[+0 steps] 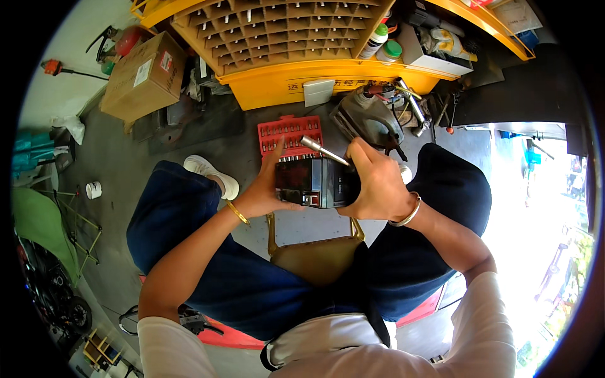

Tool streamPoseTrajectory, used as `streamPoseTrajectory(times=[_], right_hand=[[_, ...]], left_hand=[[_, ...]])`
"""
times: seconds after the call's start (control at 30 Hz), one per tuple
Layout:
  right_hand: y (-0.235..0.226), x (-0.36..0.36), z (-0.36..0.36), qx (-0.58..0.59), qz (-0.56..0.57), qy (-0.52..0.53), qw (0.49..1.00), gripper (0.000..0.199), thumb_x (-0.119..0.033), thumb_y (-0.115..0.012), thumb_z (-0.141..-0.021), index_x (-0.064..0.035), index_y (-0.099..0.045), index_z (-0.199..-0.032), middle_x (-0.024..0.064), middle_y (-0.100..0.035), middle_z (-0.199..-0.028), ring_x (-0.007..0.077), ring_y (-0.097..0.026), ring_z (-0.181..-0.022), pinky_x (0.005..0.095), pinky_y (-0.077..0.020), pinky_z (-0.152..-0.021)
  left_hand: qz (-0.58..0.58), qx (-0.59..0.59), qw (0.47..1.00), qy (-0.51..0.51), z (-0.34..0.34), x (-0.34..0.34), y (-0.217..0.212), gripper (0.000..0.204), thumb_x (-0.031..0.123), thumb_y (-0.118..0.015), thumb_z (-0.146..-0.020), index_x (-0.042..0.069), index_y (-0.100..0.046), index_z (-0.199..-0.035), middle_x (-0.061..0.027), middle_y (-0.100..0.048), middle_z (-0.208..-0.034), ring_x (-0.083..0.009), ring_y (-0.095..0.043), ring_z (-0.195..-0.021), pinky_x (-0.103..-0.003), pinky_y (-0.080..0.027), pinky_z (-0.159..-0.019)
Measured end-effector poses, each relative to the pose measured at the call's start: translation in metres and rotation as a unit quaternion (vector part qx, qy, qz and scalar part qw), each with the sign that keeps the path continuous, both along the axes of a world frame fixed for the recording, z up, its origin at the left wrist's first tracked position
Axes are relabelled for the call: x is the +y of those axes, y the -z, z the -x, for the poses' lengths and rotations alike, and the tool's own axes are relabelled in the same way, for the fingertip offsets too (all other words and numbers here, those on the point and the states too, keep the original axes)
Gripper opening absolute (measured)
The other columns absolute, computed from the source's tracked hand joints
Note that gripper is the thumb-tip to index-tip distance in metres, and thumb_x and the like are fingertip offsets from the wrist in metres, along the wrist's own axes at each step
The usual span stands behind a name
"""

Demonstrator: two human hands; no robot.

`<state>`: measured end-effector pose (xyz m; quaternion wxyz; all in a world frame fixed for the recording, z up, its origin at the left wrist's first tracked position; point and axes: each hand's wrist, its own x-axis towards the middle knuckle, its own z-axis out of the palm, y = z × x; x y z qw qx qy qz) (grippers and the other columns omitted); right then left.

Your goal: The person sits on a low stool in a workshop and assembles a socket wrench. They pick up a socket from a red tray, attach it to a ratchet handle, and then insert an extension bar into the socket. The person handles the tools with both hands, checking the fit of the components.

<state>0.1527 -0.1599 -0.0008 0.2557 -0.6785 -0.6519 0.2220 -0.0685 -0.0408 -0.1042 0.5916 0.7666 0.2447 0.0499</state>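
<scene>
Brown cardboard makes the big box far left of the black, boxy plastic block, which is between two hands. The left hand, thumb and fingers spread, holds the block's left end. Behind the block lies a red plastic case. A thin silver metal rod slants by the block to the right hand, which clasps the block's right end.

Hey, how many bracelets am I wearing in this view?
2: a gold bracelet on the wrist of the left hand, and a silver bracelet on that of the right hand.
</scene>
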Motion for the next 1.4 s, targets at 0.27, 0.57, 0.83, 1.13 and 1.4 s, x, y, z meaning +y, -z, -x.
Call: streamPoseTrajectory(times=[0.27, 0.57, 0.83, 1.13, 1.4], right_hand=[[0.027, -0.005, 0.019, -0.032, 0.046, -0.072, 0.996, 0.061, -0.016, -0.081, -0.042, -0.0030, -0.044, -0.089, 0.0131, -0.048, -0.086, 0.0361, -0.056, -0.073, 0.0416, -0.0462, -0.058], [0.027, 0.007, 0.031, 0.007, 0.051, -0.060, 0.997, 0.061, -0.016, -0.083, -0.044, -0.0017, -0.046, -0.090, 0.0142, -0.049, -0.083, 0.0359, -0.056, -0.071, 0.0390, -0.0460, -0.059], [0.029, 0.022, 0.038, 0.036, 0.048, -0.073, 0.996, 0.064, -0.018, -0.085, -0.045, -0.0020, -0.046, -0.092, 0.0149, -0.048, -0.082, 0.0371, -0.055, -0.071, 0.0378, -0.0462, -0.061], [0.044, 0.026, 0.038, 0.055, 0.124, -0.103, 0.985, 0.073, -0.032, -0.087, -0.052, -0.0022, -0.048, -0.107, 0.0164, -0.057, -0.099, 0.0377, -0.061, -0.088, 0.0419, -0.0506, -0.073], [0.042, 0.021, 0.001, 0.020, 0.143, -0.005, 0.990, 0.088, -0.040, -0.085, -0.060, 0.0015, -0.044, -0.126, 0.0182, -0.047, -0.110, 0.0386, -0.057, -0.094, 0.0409, -0.0483, -0.079]], left_hand=[[-0.125, -0.010, 0.991, 0.052, 0.006, -0.012, -0.016, 0.108, 0.030, -0.088, -0.052, 0.004, -0.030, -0.139, -0.0219, -0.038, -0.137, -0.0385, -0.039, -0.125, -0.045, -0.032, -0.105], [-0.136, -0.054, 0.989, 0.005, 0.028, -0.018, -0.005, 0.093, 0.029, -0.087, -0.056, 0.000, -0.037, -0.129, -0.0188, -0.048, -0.125, -0.0368, -0.049, -0.113, -0.043, -0.038, -0.098], [-0.140, -0.037, 0.989, -0.028, 0.036, -0.009, -0.023, 0.078, 0.026, -0.084, -0.055, 0.004, -0.046, -0.119, -0.0165, -0.056, -0.111, -0.0368, -0.055, -0.103, -0.042, -0.044, -0.088], [-0.195, 0.050, 0.979, -0.041, 0.046, -0.002, -0.050, 0.069, 0.031, -0.084, -0.051, 0.004, -0.051, -0.106, -0.0135, -0.060, -0.093, -0.0330, -0.062, -0.084, -0.038, -0.050, -0.072], [-0.127, 0.355, 0.920, -0.110, 0.064, 0.033, -0.010, 0.070, 0.043, -0.082, -0.049, 0.005, -0.048, -0.097, -0.0173, -0.064, -0.085, -0.0363, -0.064, -0.081, -0.041, -0.050, -0.071]])
